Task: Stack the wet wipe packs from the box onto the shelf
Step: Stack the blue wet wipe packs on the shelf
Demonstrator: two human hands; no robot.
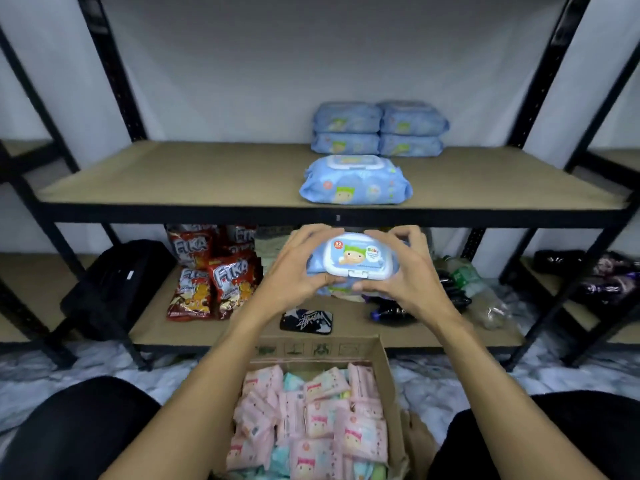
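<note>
You hold a blue wet wipe pack [353,261] in the air between both hands, its white flip lid facing you, just below the front edge of the middle shelf [173,181] and above the far end of the cardboard box [377,351]. Your left hand [298,268] grips the pack's left end with fingers curled over the top and thumb pressed under the near edge; your right hand [405,268] mirrors it on the right end, so the pack is clamped from both sides. On the shelf straight ahead lies a single blue pack [356,181] flat near the front edge, lid up, and behind it, against the back wall, stand four more blue packs [377,128] in two side-by-side stacks of two. The box below your forearms is full of small pink packs [322,424], with a few pale green ones among them. On the lower shelf [156,327] you see red snack bags [214,271] to the left, a black bag [117,282] further left, a small dark pouch [306,322] near the front, and dark plastic bottles [453,285] to the right.
</note>
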